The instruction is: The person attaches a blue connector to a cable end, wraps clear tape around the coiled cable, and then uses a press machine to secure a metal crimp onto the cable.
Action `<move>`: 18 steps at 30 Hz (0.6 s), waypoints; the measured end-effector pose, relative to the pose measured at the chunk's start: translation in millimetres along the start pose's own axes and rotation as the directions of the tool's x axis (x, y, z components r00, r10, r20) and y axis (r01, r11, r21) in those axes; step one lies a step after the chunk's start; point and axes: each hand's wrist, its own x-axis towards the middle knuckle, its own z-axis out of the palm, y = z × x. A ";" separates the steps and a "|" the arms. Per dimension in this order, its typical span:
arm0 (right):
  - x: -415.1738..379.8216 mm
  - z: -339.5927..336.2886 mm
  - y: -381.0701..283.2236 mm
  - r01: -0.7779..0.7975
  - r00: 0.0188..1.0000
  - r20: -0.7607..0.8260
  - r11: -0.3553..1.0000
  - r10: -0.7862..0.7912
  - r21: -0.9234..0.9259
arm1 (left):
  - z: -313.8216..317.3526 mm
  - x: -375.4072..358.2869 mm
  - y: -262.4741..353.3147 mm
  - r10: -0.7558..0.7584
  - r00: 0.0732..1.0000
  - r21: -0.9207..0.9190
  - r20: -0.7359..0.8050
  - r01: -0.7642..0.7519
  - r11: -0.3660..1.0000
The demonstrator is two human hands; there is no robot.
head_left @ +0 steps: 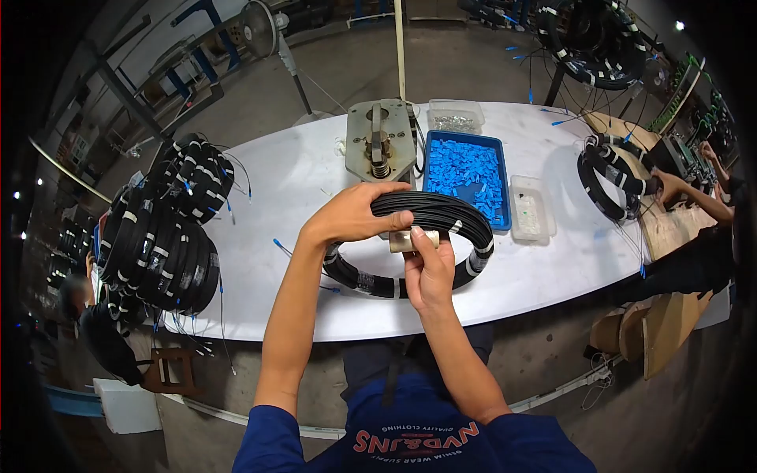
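Note:
A coil of black cable (465,213), bound with pale tape bands, is tilted over the white table in front of me. My left hand (359,213) is closed around the coil's upper left part, thumb on the near side and fingers over the top. Inside the ring, my right hand (432,272) grips a small tan roll of tape (401,241) close against the cable. The left thumb reaches the top of that roll. Blue-tipped cable ends (333,289) stick out at the coil's left.
A metal press-like device (381,142) stands behind the coil. Beside it are a blue tray (507,185) of blue connectors and clear bins (530,209). Stacked cable coils (158,252) fill the left side. At right, another person's hand (670,185) touches a coil (603,185).

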 end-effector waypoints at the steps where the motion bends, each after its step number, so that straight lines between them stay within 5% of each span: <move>1: 0.0 -0.1 0.0 0.002 1.000 0.010 1.000 -0.002 -0.022 | 0.2 -0.9 4.2 0.013 1.000 0.100 0.011 -0.015 0.995; 5: 5.6 -6.7 3.0 0.007 0.998 0.057 1.000 -0.008 0.009 | -1.2 5.7 15.1 -0.131 0.991 0.010 0.028 0.131 0.991; 18: 0.1 -2.9 0.8 -0.073 0.992 0.104 0.996 0.068 0.047 | -8.3 3.7 1.8 -0.093 0.996 -0.220 0.009 0.093 0.971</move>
